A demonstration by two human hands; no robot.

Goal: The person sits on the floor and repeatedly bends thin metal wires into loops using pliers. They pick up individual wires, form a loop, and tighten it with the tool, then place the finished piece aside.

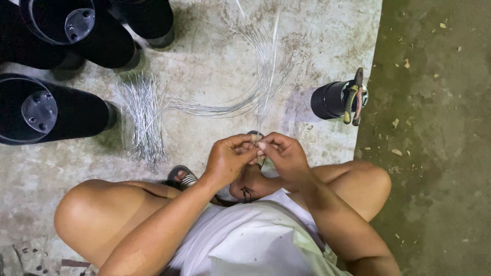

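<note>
A stained concrete floor [215, 56] meets a darker, greenish strip with scattered chips on the right. The person squats, and both hands meet above the feet: the left hand [227, 158] and the right hand [285, 153] have their fingertips pinched together on thin silver wire [266, 87] that curves away across the floor. A pile of cut wire pieces [144, 117] lies to the left. Stacks of black plastic pots [56, 110] lie on their sides, cut off by the frame. A single black pot [330, 99] carries pliers [354, 97]. What the fingers do with the wire is hidden.
</note>
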